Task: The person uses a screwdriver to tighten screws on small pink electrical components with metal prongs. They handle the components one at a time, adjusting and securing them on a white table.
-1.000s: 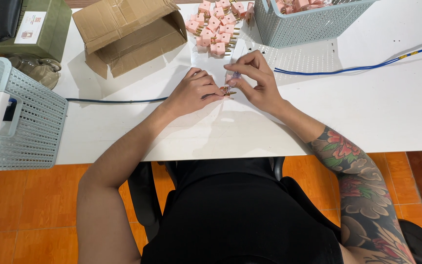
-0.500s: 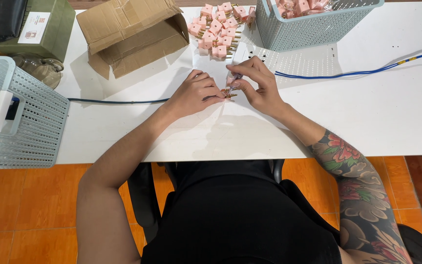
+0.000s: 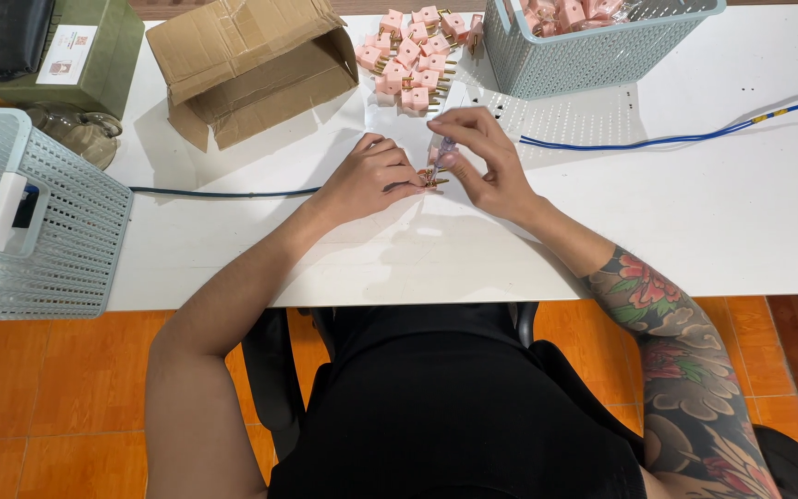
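My left hand [image 3: 368, 177] rests on the white table [image 3: 713, 212] and pinches a small pink plug part with brass pins [image 3: 432, 176]. My right hand [image 3: 484, 159] holds a thin screwdriver-like tool [image 3: 442, 148] upright, its tip down on that part. The two hands meet at the table's middle. Just beyond them lies a pile of pink plugs with brass pins [image 3: 413, 51].
An open cardboard box [image 3: 251, 65] lies at the back left. A grey-blue basket [image 3: 593, 42] holding more pink plugs stands at the back right. A blue cable [image 3: 685, 139] runs right, a dark cable [image 3: 223, 193] left. Another basket [image 3: 34, 222] sits at the left edge.
My hands have stayed together on the small part. The right hand's fingers have shifted slightly around the tool.
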